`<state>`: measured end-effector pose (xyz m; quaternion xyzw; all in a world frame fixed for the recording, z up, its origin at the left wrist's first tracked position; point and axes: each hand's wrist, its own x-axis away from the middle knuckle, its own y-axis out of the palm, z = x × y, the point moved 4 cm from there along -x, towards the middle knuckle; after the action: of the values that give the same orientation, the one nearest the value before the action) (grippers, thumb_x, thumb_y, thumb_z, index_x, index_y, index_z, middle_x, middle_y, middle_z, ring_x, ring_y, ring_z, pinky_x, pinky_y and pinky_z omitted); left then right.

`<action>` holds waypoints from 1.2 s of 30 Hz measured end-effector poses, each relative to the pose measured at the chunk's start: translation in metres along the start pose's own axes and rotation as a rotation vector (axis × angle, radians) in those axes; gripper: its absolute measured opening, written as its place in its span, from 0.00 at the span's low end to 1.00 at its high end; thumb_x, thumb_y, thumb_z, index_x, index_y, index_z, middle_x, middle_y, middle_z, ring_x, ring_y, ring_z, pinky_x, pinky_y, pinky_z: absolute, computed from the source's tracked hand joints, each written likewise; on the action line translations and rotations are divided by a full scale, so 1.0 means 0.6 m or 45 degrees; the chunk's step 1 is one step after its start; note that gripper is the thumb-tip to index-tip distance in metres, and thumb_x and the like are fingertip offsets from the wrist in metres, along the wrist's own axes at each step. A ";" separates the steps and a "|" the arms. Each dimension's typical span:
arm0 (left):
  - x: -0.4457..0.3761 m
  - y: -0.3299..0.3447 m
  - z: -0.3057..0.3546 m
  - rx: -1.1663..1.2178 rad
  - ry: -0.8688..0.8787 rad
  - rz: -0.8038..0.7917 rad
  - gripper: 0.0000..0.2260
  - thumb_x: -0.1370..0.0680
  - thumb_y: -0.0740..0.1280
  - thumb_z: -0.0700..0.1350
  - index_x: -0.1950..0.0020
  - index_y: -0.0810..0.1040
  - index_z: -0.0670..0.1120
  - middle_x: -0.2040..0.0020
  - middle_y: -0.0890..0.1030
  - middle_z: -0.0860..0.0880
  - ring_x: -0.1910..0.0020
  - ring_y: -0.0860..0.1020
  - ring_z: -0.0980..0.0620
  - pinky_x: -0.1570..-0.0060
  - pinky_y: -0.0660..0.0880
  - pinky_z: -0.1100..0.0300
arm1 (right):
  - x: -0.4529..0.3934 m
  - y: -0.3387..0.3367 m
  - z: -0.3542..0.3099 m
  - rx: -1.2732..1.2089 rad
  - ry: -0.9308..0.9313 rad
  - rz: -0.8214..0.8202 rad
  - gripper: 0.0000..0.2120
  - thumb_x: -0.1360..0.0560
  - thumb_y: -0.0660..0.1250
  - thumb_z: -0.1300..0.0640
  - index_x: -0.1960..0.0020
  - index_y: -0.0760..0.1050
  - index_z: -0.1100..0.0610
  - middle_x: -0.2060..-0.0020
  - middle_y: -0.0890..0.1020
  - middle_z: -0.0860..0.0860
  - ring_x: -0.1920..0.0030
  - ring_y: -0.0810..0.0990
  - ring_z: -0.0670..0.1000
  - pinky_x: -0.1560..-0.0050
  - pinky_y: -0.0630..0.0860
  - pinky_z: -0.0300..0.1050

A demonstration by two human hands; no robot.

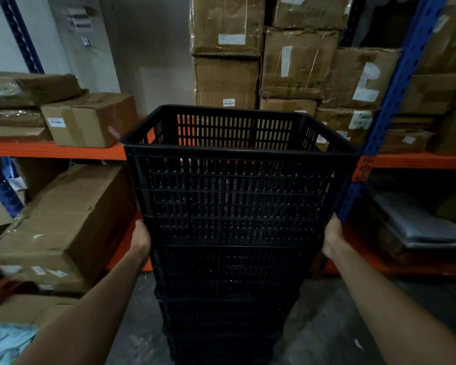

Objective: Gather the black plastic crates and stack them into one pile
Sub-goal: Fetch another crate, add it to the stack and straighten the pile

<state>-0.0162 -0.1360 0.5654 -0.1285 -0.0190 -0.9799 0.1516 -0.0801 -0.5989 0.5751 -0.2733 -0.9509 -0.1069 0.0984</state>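
A tall pile of several nested black slotted plastic crates (234, 219) rises in front of me from the grey floor, its open top crate at about shelf height. My left hand (140, 239) grips the pile's left side about midway up. On the opposite side, at the same height, my right hand (333, 239) holds it. The fingers of both hands are hidden behind the crate walls.
Orange and blue rack shelving (374, 143) stands left, right and behind, loaded with cardboard boxes (90, 119). A large box (63, 227) leans on the lower left shelf. A stack of big cartons (287, 64) fills the back. Grey concrete floor (327, 325) lies around the pile.
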 end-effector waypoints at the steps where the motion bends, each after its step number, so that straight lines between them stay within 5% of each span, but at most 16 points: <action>1: 0.004 -0.001 0.000 -0.020 -0.016 0.010 0.25 0.21 0.52 0.56 0.35 0.75 0.42 0.37 0.79 0.38 0.42 0.79 0.37 0.37 0.74 0.41 | 0.002 -0.001 -0.001 -0.021 -0.012 0.030 0.25 0.22 0.50 0.36 0.40 0.77 0.49 0.35 0.76 0.57 0.40 0.76 0.58 0.34 0.71 0.59; 5: 0.039 -0.012 0.038 -0.178 0.125 0.322 0.28 0.19 0.46 0.59 0.27 0.69 0.45 0.29 0.72 0.37 0.31 0.70 0.35 0.30 0.65 0.44 | 0.014 -0.004 -0.019 -0.031 -0.050 0.220 0.40 0.29 0.51 0.26 0.26 0.64 0.51 0.28 0.69 0.54 0.29 0.68 0.58 0.28 0.63 0.59; 9: 0.104 0.008 0.123 0.031 0.546 0.538 0.23 0.18 0.50 0.56 0.24 0.64 0.52 0.25 0.68 0.44 0.27 0.65 0.42 0.31 0.60 0.51 | 0.048 0.001 -0.083 -0.143 -0.458 0.269 0.31 0.23 0.51 0.34 0.24 0.59 0.47 0.25 0.63 0.48 0.25 0.61 0.51 0.31 0.58 0.44; 13: 0.176 0.019 0.203 -0.020 1.023 0.688 0.26 0.20 0.59 0.53 0.23 0.60 0.51 0.24 0.63 0.43 0.25 0.62 0.44 0.30 0.59 0.51 | 0.094 -0.001 -0.160 0.011 -1.016 0.337 0.28 0.22 0.54 0.36 0.24 0.52 0.39 0.24 0.57 0.43 0.27 0.57 0.42 0.29 0.57 0.46; 15: 0.201 0.031 0.244 -0.170 1.188 0.707 0.24 0.22 0.61 0.53 0.26 0.64 0.53 0.24 0.62 0.44 0.24 0.59 0.44 0.28 0.56 0.49 | 0.120 0.010 -0.206 0.286 -1.224 0.468 0.27 0.22 0.54 0.35 0.25 0.55 0.38 0.24 0.57 0.45 0.27 0.55 0.42 0.30 0.55 0.48; 18: 0.224 0.063 0.311 -0.575 1.424 0.677 0.16 0.22 0.59 0.57 0.37 0.77 0.55 0.30 0.72 0.49 0.25 0.61 0.47 0.25 0.50 0.44 | 0.156 0.054 -0.280 0.893 -1.427 0.613 0.24 0.23 0.49 0.33 0.35 0.73 0.41 0.28 0.67 0.51 0.26 0.60 0.52 0.29 0.54 0.59; 21: 0.232 0.102 0.348 -0.944 1.448 0.536 0.21 0.21 0.54 0.59 0.54 0.84 0.51 0.50 0.85 0.50 0.40 0.77 0.49 0.26 0.50 0.42 | 0.156 0.106 -0.321 1.509 -1.212 0.434 0.39 0.29 0.39 0.24 0.53 0.83 0.43 0.56 0.84 0.49 0.45 0.78 0.55 0.30 0.53 0.65; 23: 0.235 0.107 0.360 -1.087 1.392 0.562 0.24 0.22 0.54 0.61 0.60 0.85 0.49 0.62 0.84 0.46 0.54 0.81 0.45 0.33 0.63 0.44 | 0.143 0.116 -0.338 1.739 -0.945 0.349 0.48 0.38 0.33 0.18 0.57 0.83 0.46 0.68 0.79 0.50 0.53 0.80 0.57 0.33 0.57 0.65; 25: 0.221 0.096 0.379 -1.184 1.290 0.582 0.25 0.25 0.55 0.63 0.56 0.86 0.48 0.63 0.84 0.43 0.58 0.81 0.41 0.44 0.70 0.48 | 0.128 0.115 -0.356 1.830 -0.770 0.286 0.54 0.45 0.33 0.15 0.49 0.81 0.47 0.55 0.82 0.54 0.44 0.78 0.59 0.35 0.60 0.65; 28: 0.172 0.067 0.422 -1.373 0.925 0.474 0.29 0.29 0.56 0.67 0.47 0.84 0.47 0.49 0.83 0.39 0.44 0.78 0.37 0.36 0.69 0.41 | 0.102 0.115 -0.383 1.958 -0.616 0.213 0.58 0.47 0.38 0.13 0.39 0.78 0.51 0.30 0.70 0.57 0.29 0.64 0.61 0.33 0.58 0.65; 32: 0.127 0.064 0.428 -1.601 0.546 0.263 0.34 0.28 0.60 0.65 0.30 0.72 0.45 0.26 0.66 0.39 0.29 0.67 0.36 0.30 0.62 0.38 | 0.072 0.115 -0.392 1.999 -0.347 -0.027 0.63 0.49 0.46 0.14 0.31 0.71 0.58 0.26 0.64 0.60 0.29 0.65 0.63 0.31 0.65 0.61; 36: 0.103 0.065 0.416 -1.621 0.581 0.240 0.40 0.29 0.53 0.69 0.23 0.59 0.48 0.22 0.59 0.41 0.26 0.64 0.38 0.32 0.63 0.41 | 0.058 0.115 -0.377 2.066 -0.253 0.002 0.61 0.45 0.42 0.16 0.22 0.55 0.52 0.21 0.48 0.58 0.22 0.47 0.62 0.26 0.51 0.63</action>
<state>0.0000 -0.1724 0.8222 0.0161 0.6048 -0.7853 0.1313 -0.0426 -0.5823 0.8109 -0.1258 -0.7366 0.6395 0.1808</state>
